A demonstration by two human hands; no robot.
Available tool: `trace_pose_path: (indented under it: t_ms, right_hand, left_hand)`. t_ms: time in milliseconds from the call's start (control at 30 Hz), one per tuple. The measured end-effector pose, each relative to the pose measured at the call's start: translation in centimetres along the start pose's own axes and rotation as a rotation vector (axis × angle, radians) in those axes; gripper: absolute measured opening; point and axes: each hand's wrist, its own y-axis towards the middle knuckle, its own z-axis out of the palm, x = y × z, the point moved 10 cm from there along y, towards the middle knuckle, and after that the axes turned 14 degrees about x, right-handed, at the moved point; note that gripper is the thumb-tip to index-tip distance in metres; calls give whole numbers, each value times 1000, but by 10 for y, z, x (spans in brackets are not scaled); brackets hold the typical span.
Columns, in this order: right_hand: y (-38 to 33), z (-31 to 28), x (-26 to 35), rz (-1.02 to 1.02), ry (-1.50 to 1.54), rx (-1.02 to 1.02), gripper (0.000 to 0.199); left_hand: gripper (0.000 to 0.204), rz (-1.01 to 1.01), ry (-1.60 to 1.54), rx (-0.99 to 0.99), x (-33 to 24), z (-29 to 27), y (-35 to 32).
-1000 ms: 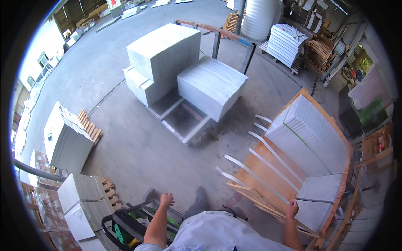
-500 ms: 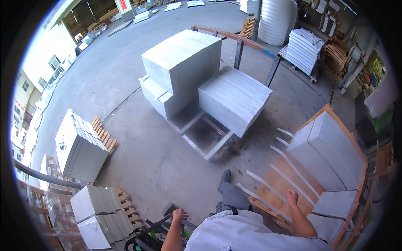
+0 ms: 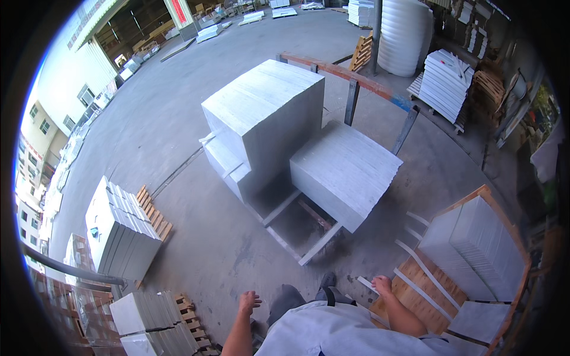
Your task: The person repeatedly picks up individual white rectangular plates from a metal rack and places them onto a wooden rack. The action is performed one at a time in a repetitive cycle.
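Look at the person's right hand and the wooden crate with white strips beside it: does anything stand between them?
Nothing visible does. The right hand sits right at the near edge of the wooden crate, beside a white strip. The left hand hangs free, apart from it.

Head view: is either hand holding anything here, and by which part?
Nothing is held. The left hand hangs open in the air with fingers spread; the right hand hovers empty near the white strips of the wooden crate, no grip visible.

Left hand (image 3: 248, 301) hangs open over the concrete floor (image 3: 196, 237); right hand (image 3: 382, 285) rests on a wooden crate (image 3: 421, 285) of grey slabs (image 3: 475, 249); stacked slabs (image 3: 267, 118) stand ahead
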Motion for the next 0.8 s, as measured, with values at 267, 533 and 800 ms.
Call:
trace_pose_path:
  t_ms: [267,533,800]
  right_hand:
    - [54,6,56,-87,151,-98,19]
    - [42,75,13,230,-341,-162,17]
    - [50,147,67,208,234,-276,22]
  left_hand:
    - [37,-31,122,93,-125,5,83]
    - [40,-3,292,257,-275,30,228]
    - [38,-11,509,413,-364,93,365]
